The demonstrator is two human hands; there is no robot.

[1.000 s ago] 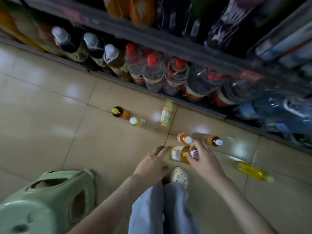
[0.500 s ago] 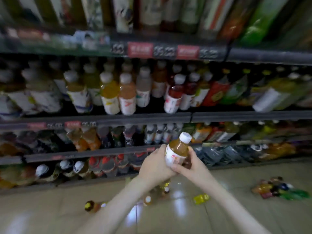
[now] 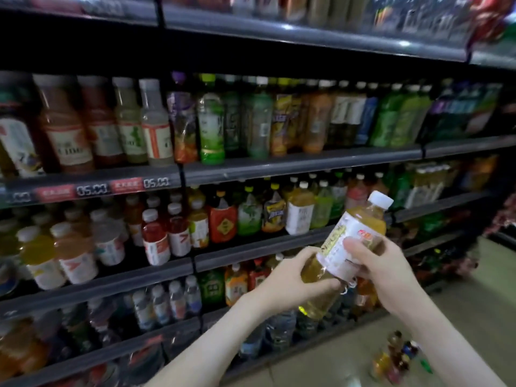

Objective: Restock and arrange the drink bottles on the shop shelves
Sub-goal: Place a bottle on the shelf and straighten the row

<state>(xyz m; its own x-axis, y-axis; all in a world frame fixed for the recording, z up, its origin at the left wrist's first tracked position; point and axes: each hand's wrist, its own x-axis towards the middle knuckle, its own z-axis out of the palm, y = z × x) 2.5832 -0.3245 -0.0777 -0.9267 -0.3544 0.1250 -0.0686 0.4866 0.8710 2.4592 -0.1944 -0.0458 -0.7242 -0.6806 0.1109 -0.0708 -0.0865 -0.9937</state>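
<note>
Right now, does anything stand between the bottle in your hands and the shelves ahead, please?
No loose obstacle shows between the bottle, gripped by the left hand and right hand, and the shelves. The nearest row looks full of standing bottles, though.

The number "05.00" was displayed twice on the shelf-edge price strip (image 3: pixel 152 182), each time beside a red tag (image 3: pixel 125 185) whose characters could not be read. The print on the white label (image 3: pixel 339 241) of the held yellow drink bottle (image 3: pixel 368 219) was too blurred to be made out.
</note>
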